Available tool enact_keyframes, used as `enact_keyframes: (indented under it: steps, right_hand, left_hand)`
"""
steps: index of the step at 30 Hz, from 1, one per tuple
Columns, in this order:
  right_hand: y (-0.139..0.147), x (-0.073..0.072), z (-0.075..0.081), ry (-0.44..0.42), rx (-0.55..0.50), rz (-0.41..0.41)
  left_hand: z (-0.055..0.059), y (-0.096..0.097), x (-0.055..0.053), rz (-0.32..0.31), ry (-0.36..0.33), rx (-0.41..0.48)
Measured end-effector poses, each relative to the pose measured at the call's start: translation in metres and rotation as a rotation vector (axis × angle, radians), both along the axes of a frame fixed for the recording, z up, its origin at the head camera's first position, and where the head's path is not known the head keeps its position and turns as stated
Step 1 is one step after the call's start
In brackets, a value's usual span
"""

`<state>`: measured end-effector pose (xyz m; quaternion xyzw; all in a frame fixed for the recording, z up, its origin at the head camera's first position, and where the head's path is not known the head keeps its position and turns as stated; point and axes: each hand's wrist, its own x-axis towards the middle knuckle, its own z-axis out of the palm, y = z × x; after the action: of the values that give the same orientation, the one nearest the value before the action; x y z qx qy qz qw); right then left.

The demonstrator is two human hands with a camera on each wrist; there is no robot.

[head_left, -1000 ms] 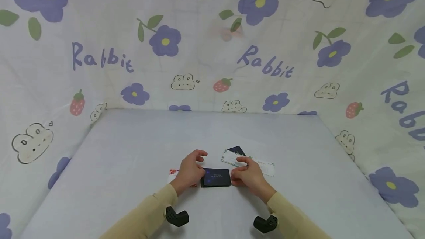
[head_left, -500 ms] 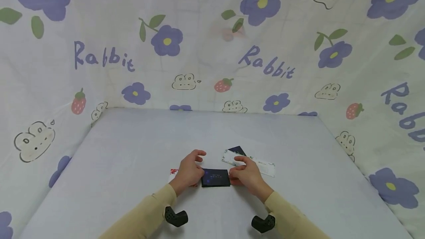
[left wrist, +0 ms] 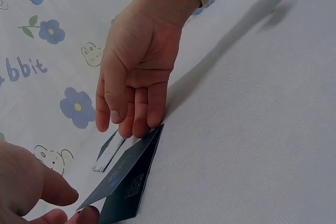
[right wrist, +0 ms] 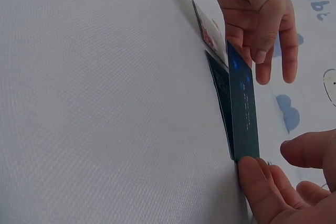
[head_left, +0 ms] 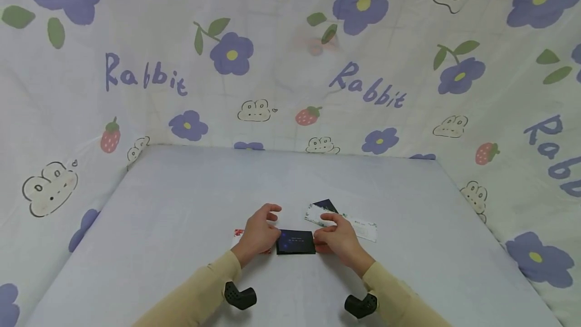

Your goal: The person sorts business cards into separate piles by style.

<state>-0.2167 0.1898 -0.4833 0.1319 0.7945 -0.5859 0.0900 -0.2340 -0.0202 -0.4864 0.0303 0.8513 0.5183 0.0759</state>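
Two dark panels lie one over the other: an upper card (head_left: 296, 241) with blue specks and small text, and a lower card (left wrist: 133, 187) with a QR code. Whether they are joined is unclear. They meet at the right and gape at the left. At the raised left end, my left hand (head_left: 257, 232) touches the upper card with its lower fingers, thumb beside the corner. The fingertips of my right hand (head_left: 340, 241) touch the opposite end, thumb standing apart from it. A red-and-white card (head_left: 238, 235) lies partly hidden beneath my left hand.
Behind my right hand lie a white strip card (head_left: 365, 231) with a leafy border and a dark card (head_left: 327, 205) partly under it. The white tabletop (head_left: 204, 180) ends at a flower-and-rabbit cloth backdrop (head_left: 281, 74).
The upper dark card has shifted slightly and now lines up with the lower one. My right hand has moved a little left. The other cards keep their places.
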Motion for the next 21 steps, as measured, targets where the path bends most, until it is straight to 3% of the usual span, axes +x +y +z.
enact_keyframes:
  steps: [11, 21]
  right_hand:
    - [-0.0017, -0.0005, -0.0009, -0.005, -0.017, 0.025]
    - [-0.0006, 0.0025, -0.0022, -0.005, -0.02, -0.013]
  left_hand:
    - [-0.0029, -0.002, 0.0009, 0.008, -0.002, 0.001]
    - [-0.0008, -0.006, -0.0003, 0.04, 0.015, 0.013]
